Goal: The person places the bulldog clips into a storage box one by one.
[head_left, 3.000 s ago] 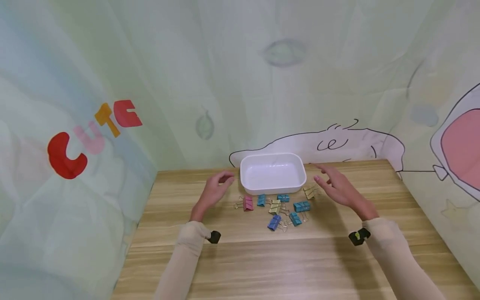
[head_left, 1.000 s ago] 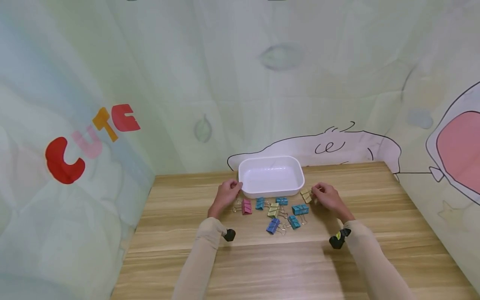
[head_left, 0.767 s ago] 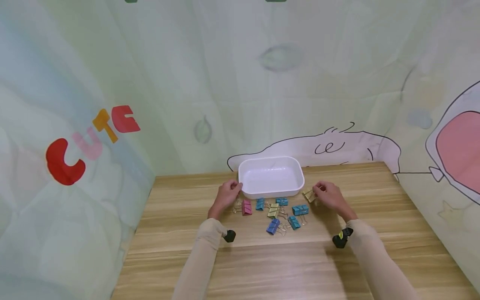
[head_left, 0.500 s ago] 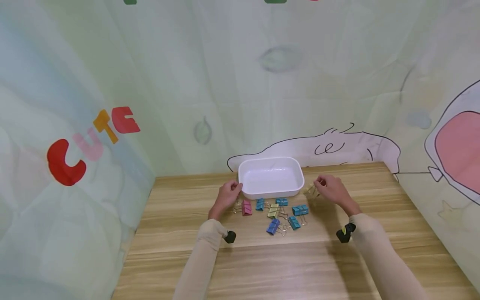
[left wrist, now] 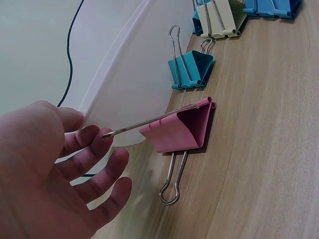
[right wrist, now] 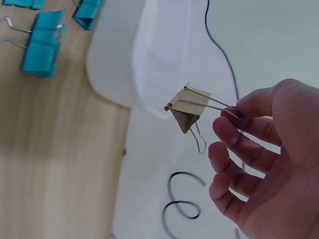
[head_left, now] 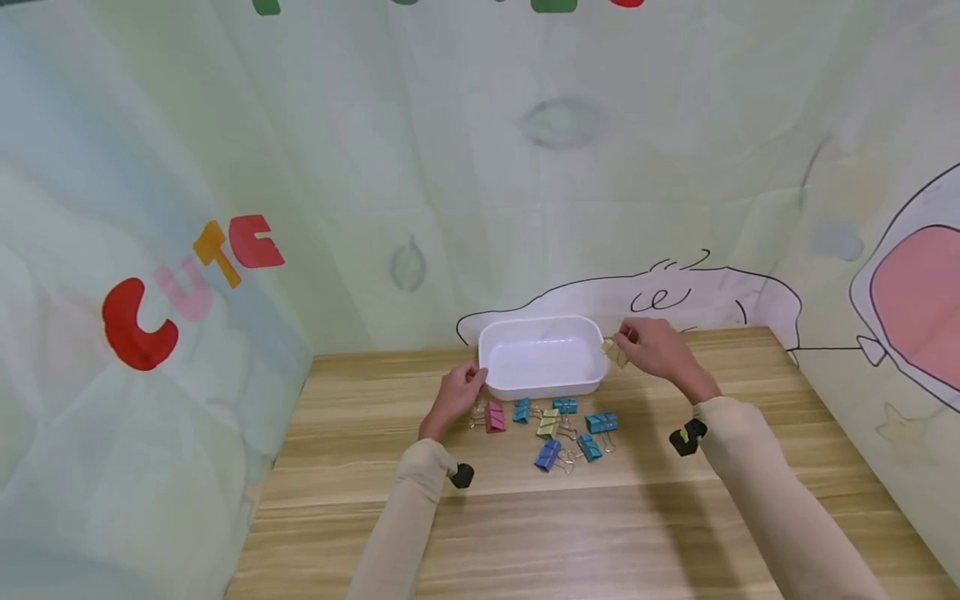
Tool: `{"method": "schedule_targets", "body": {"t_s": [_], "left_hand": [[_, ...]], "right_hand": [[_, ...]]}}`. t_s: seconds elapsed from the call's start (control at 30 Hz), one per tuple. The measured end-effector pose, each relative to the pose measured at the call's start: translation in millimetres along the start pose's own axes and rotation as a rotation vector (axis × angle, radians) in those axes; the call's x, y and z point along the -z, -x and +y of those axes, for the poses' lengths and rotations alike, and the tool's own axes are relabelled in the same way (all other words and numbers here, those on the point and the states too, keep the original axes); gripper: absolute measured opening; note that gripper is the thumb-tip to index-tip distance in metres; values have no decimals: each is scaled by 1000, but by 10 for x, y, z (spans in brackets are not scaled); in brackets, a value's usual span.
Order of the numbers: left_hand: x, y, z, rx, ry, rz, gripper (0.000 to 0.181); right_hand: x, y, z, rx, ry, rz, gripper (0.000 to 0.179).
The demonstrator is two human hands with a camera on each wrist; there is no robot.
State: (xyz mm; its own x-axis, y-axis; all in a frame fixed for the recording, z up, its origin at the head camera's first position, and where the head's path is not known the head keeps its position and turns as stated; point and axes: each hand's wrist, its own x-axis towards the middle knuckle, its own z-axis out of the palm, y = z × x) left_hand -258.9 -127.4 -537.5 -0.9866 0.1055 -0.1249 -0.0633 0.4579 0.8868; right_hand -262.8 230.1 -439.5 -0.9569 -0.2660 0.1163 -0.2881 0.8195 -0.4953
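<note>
In the head view my right hand [head_left: 660, 346] pinches a wire handle of a yellow binder clip [right wrist: 189, 107] between thumb and forefinger. The clip hangs tilted by the right rim of the white plastic tray [head_left: 543, 392]. My left hand [head_left: 453, 396] is at the tray's left front corner, where thumb and forefinger meet at the rim. Just beside its fingertips, a pink binder clip [left wrist: 174, 129] lies on the table with one handle raised; whether that handle touches a finger is unclear.
In front of the tray lie a second yellow clip [head_left: 549, 423], a blue clip [head_left: 548, 455] and several teal clips [head_left: 602, 422]. They rest on a wooden table [head_left: 525, 533]. A printed curtain [head_left: 375, 167] hangs behind the tray and at both sides.
My right hand reached down, took hold of the yellow clip by its handle and lifted it up to the tray's right rim. Earlier, my left hand moved in to the tray's left corner and stayed.
</note>
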Motion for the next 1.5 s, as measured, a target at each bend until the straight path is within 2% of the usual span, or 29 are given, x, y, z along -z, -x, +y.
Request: {"method": "schedule_targets", "body": {"t_s": [0.37,0.6,0.77,1.1,1.27,1.5], "left_hand": [[-21,-25,-6,-10,-21,1,27],[-26,-17,-5,-17,-29,3,25],[-38,-9,4,-16,-41,5,25],[-37,3,14,-7,-39,4,30],[-36,3,8,-8,-38,-1,30],[-29,4,7,-13,-40,-8,29]], "right_hand": [[60,-221,-297,59,70,-39,19],[60,-290,-390,74,90,-64,18],[75,-307,-414,69,111,-52,18],[118,-201,-431,65,89,-51,20],[64,-100,-377,51,73,-84,21],[-44,25,-228,52,85,-83,20]]}}
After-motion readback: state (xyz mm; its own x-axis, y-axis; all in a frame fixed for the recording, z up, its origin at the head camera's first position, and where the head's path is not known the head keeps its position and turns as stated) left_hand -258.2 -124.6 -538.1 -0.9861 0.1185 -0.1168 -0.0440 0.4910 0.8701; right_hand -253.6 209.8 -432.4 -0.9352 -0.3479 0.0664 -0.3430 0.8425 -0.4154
